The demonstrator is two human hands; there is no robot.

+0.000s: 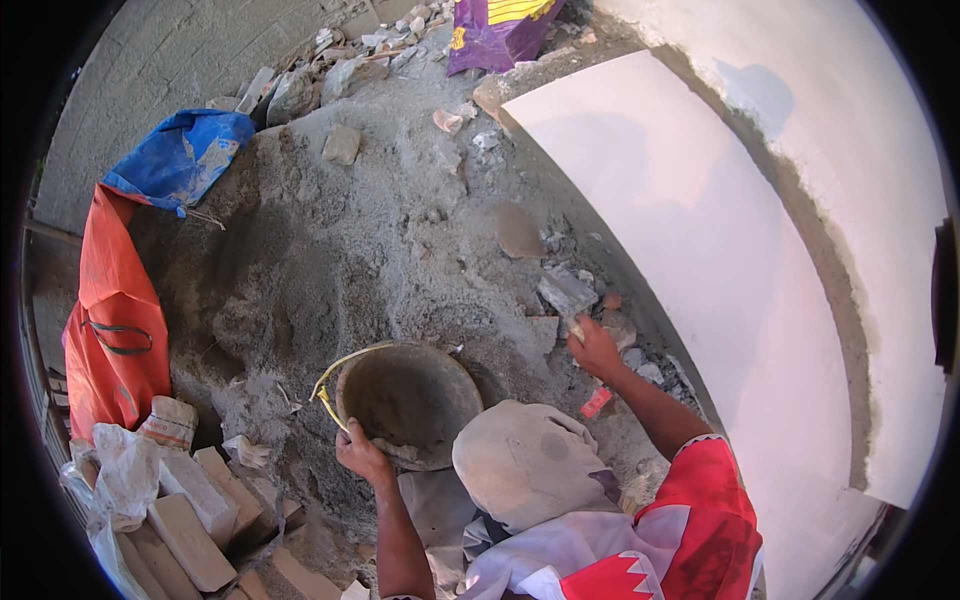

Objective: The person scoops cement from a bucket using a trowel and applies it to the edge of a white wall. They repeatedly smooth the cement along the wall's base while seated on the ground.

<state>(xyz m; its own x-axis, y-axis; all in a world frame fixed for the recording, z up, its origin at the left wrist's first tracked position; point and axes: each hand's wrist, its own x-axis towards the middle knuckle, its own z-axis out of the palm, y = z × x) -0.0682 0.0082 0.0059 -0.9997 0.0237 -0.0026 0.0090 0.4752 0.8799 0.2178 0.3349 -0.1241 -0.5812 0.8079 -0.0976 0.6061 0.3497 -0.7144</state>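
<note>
My left hand point(364, 454) grips the near-left rim of a round dark bucket point(410, 400), close to its yellow strap handle point(318, 385). The bucket's inside is coated with grey residue, and it leans on the sandy ground. Out to the right, my right hand point(597, 349) is closed around the handle of a trowel point(567, 291). Its grey, mortar-smeared blade points away from me, over rubble at the edge of a grey sand heap point(370, 240). Grey cloth point(525, 462), seemingly over my bent knee, hides the ground just right of the bucket.
Pale bricks point(190, 540) are piled at the lower left beside crumpled plastic. Orange point(120, 310) and blue point(185, 155) sacks edge the heap on the left. Stones point(345, 80) and a purple sack point(500, 35) lie at the back. A white wall point(700, 230) curves along the right.
</note>
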